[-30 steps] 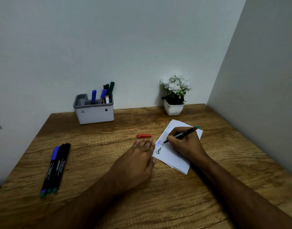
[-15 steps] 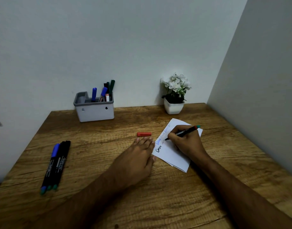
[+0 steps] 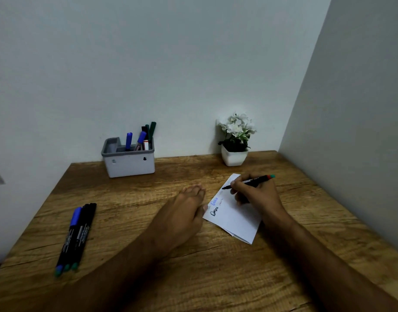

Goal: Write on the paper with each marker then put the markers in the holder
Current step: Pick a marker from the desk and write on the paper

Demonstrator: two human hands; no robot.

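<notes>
A white folded paper (image 3: 236,219) lies on the wooden desk, with blue, red and black writing near its left edge. My right hand (image 3: 259,194) grips an uncapped black marker (image 3: 256,180) with a red and green end. Its tip is at the paper's upper left edge. My left hand (image 3: 184,210) lies palm down just left of the paper, fingers together and stretched forward. The red cap is out of sight where those fingertips are. Three capped markers (image 3: 77,235) lie side by side at the left. A grey holder (image 3: 129,163) by the wall has several markers in it.
A small white pot of white flowers (image 3: 235,140) stands at the back right, behind the paper. Walls close the desk (image 3: 216,278) at the back and right. Bare wood lies between the holder and my hands.
My left hand has slid forward over the spot where the red cap lay, hiding it. My right hand has moved the marker tip up to the paper's top left edge.
</notes>
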